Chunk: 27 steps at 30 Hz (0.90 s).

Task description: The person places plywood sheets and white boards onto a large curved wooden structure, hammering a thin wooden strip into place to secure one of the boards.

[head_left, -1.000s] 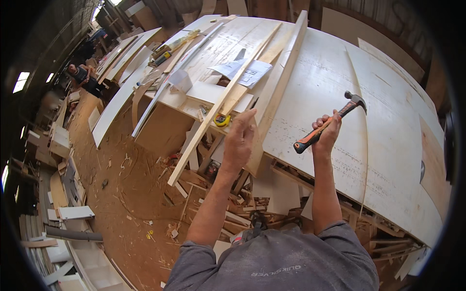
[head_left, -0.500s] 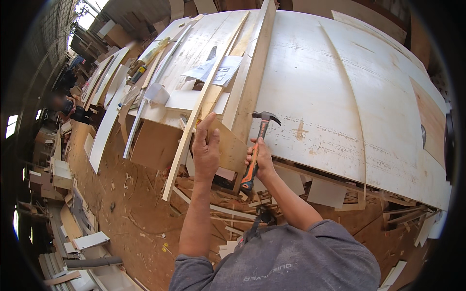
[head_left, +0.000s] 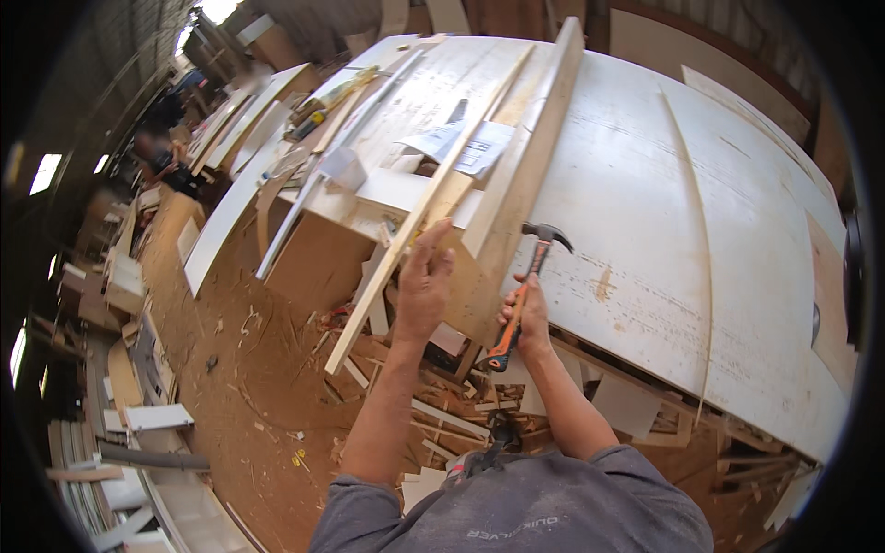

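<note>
My right hand [head_left: 528,318] grips a claw hammer [head_left: 519,309] by its orange and black handle. The dark steel head points away from me, beside a long wooden plank [head_left: 544,111] standing on edge across the white worktop [head_left: 636,212]. To the left, my left hand [head_left: 424,293] is raised with its fingers stretched out and seems to hold nothing. It is nearest to a long, thin wooden strip [head_left: 392,263] whose near end juts past the table edge. Between the hands lies a tan board [head_left: 468,276]; whether my left fingers touch it I cannot tell.
Printed paper sheets [head_left: 484,147] and a white plastic container [head_left: 343,169] lie on the table's left part. A thin curved strip [head_left: 698,203] crosses the right part. Wood scraps litter the brown floor [head_left: 249,387]. A person [head_left: 164,161] is far off at left.
The whole view has shifted, so the table and boards sit further right in it. My hands and the hammer keep nearly the same place beside the planks.
</note>
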Each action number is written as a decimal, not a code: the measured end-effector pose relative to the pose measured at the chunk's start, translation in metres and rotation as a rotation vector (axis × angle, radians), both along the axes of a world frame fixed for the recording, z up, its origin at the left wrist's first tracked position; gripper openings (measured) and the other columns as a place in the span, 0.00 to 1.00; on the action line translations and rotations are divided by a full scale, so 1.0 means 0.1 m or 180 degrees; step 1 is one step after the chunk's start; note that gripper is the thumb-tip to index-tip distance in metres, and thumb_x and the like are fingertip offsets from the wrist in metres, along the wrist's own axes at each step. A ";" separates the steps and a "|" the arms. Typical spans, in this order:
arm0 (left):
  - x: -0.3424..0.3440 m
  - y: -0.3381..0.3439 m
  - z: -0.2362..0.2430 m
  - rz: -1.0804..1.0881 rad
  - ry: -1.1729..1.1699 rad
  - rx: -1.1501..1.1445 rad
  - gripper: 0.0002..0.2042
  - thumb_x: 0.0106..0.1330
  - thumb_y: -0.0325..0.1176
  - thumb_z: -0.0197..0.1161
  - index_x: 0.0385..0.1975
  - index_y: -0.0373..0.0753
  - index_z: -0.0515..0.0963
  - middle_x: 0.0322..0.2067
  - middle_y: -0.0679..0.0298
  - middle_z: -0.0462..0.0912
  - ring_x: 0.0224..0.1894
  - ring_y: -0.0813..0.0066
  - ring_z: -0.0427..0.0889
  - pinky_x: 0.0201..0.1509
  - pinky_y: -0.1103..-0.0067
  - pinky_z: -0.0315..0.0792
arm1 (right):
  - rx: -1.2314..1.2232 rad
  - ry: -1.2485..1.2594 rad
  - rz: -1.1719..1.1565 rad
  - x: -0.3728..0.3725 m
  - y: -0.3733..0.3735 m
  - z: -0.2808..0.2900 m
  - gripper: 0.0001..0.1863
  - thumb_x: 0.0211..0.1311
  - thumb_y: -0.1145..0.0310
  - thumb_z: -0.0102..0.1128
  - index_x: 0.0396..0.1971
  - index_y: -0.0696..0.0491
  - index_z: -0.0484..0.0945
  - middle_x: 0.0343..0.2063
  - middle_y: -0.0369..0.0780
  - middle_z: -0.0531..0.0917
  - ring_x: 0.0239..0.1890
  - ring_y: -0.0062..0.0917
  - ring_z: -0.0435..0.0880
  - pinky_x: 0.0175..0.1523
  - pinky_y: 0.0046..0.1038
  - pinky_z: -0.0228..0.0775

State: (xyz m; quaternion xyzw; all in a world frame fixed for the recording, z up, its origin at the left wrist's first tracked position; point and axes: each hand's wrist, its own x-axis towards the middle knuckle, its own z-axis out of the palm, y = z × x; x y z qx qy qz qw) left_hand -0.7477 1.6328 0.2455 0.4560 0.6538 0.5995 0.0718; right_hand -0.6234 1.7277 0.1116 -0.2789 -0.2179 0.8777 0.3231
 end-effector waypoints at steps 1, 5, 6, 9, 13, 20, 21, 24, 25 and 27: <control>0.03 0.01 0.07 0.0022 0.0040 0.0051 0.18 0.68 0.22 0.54 0.58 0.38 0.70 0.56 0.59 0.74 0.59 0.72 0.71 0.62 0.77 0.64 | -0.0057 0.0033 -0.0243 -0.03 -0.04 0.05 0.21 0.71 0.47 0.43 0.48 0.50 0.63 0.20 0.35 0.69 0.16 0.19 0.69 0.21 0.25 0.67; 0.05 0.17 0.10 -0.0231 0.0191 0.0341 0.19 0.67 0.21 0.53 0.58 0.41 0.70 0.54 0.60 0.74 0.55 0.73 0.73 0.60 0.79 0.66 | -0.0023 0.0038 0.0043 -0.06 -0.03 -0.06 0.23 0.70 0.46 0.44 0.50 0.50 0.63 0.19 0.34 0.68 0.15 0.18 0.68 0.20 0.25 0.65; 0.01 0.11 0.08 -0.0202 0.0108 0.0284 0.19 0.68 0.22 0.53 0.59 0.40 0.70 0.54 0.61 0.74 0.56 0.73 0.72 0.61 0.79 0.65 | 0.0111 -0.0162 0.0149 -0.06 -0.07 0.00 0.23 0.70 0.46 0.44 0.50 0.50 0.62 0.19 0.34 0.68 0.15 0.18 0.68 0.20 0.24 0.65; -0.05 -0.04 0.10 -0.0235 -0.0200 0.0090 0.19 0.69 0.23 0.53 0.59 0.39 0.69 0.56 0.61 0.73 0.60 0.74 0.69 0.63 0.78 0.62 | -0.0097 -0.0028 0.0154 -0.04 -0.07 -0.10 0.24 0.70 0.46 0.44 0.51 0.50 0.62 0.19 0.34 0.69 0.15 0.18 0.68 0.20 0.24 0.64; 0.00 -0.07 0.11 -0.0332 -0.0343 0.0019 0.20 0.68 0.23 0.53 0.61 0.39 0.67 0.59 0.60 0.70 0.65 0.73 0.65 0.66 0.79 0.59 | 0.0104 -0.0047 0.0192 -0.05 -0.11 -0.14 0.24 0.70 0.46 0.45 0.51 0.51 0.63 0.19 0.34 0.70 0.14 0.18 0.68 0.20 0.23 0.64; 0.22 0.13 0.15 -0.0417 -0.0080 -0.0041 0.27 0.65 0.24 0.56 0.66 0.37 0.59 0.62 0.56 0.67 0.67 0.69 0.62 0.68 0.76 0.56 | 0.0311 -0.0175 0.0132 0.27 0.13 -0.07 0.22 0.70 0.48 0.46 0.51 0.51 0.63 0.19 0.34 0.70 0.14 0.17 0.68 0.19 0.22 0.65; 0.23 0.16 0.19 -0.0440 -0.0043 -0.0167 0.28 0.64 0.24 0.57 0.65 0.37 0.60 0.64 0.55 0.65 0.68 0.69 0.61 0.69 0.77 0.55 | 0.0282 -0.0168 0.0075 0.29 0.17 -0.08 0.20 0.69 0.50 0.49 0.50 0.50 0.64 0.19 0.34 0.70 0.14 0.17 0.69 0.19 0.22 0.65; 0.39 -0.12 0.27 -0.0244 -0.0001 -0.0372 0.28 0.64 0.23 0.57 0.65 0.38 0.60 0.63 0.55 0.67 0.66 0.67 0.64 0.68 0.76 0.57 | 0.0190 -0.0218 0.0102 0.44 0.10 -0.06 0.18 0.67 0.54 0.55 0.47 0.48 0.64 0.20 0.35 0.71 0.14 0.18 0.70 0.18 0.24 0.66; 0.39 -0.30 0.22 -0.0100 0.0319 -0.0367 0.29 0.64 0.23 0.57 0.66 0.39 0.59 0.63 0.51 0.66 0.66 0.64 0.65 0.66 0.73 0.61 | 0.0204 -0.0233 0.0138 0.49 0.09 -0.03 0.17 0.66 0.56 0.57 0.47 0.48 0.64 0.20 0.35 0.71 0.15 0.18 0.70 0.18 0.24 0.67; 0.53 -0.53 0.24 -0.0260 -0.0499 -0.0508 0.29 0.65 0.20 0.55 0.67 0.38 0.58 0.59 0.53 0.71 0.60 0.66 0.71 0.63 0.75 0.65 | 0.0309 -0.0428 0.0019 0.72 0.28 0.10 0.17 0.66 0.57 0.57 0.46 0.48 0.64 0.20 0.35 0.72 0.15 0.18 0.70 0.18 0.24 0.67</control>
